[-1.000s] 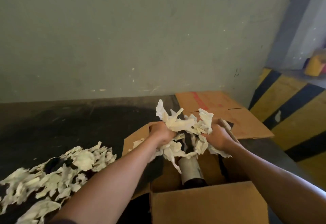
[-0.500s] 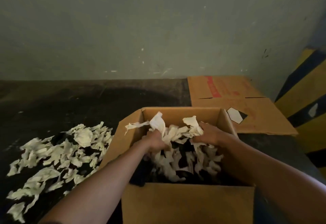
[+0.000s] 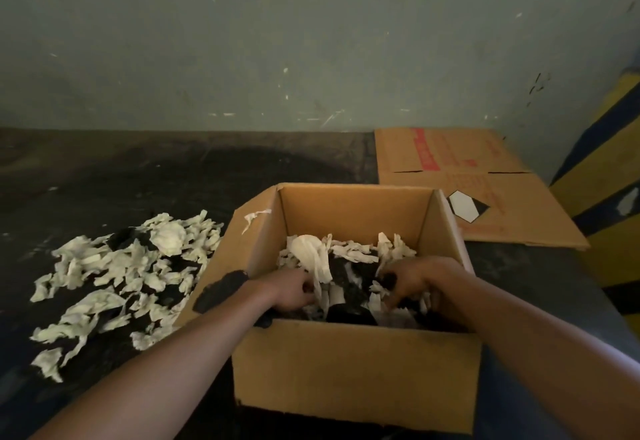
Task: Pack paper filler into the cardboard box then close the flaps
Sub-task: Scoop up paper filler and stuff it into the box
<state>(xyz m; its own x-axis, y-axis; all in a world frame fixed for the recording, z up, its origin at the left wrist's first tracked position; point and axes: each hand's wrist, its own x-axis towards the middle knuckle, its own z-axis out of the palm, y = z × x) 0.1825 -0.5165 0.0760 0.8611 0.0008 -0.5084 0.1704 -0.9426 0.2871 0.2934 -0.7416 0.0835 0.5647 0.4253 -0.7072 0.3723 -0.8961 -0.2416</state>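
Head camera view, looking down at an open cardboard box (image 3: 356, 370) on a dark floor (image 3: 138, 176) beside a pale green wall (image 3: 277, 41). Both bare arms reach into the box from the near side. One second ago both hands held a bunch of pale paper filler up above the rim; half a second ago the bunch was level with the rim; now the hands are low inside, and the filler (image 3: 332, 259) lies spread over the dark contents. A bottle-like shape seen earlier is mostly covered.

The left hand (image 3: 294, 292) sits near the box's left wall, fingers curled around a hanging strip of paper. The right hand (image 3: 412, 282) is nearer the right wall, fingers bent downward into the shreds, apparently pressing rather than gripping; whether it clasps anything cannot be told. One stray strip (image 3: 254, 217) lies on the left flap (image 3: 235, 259), which slopes outward.

A loose pile of paper filler (image 3: 117, 276) remains on the floor just left of the box. A flattened carton (image 3: 467, 190) lies behind the box to the right, next to a yellow and black striped barrier (image 3: 602, 169).

Dark gaps still show between the shreds, so the box probably needs more handfuls before closing. All flaps are still open.
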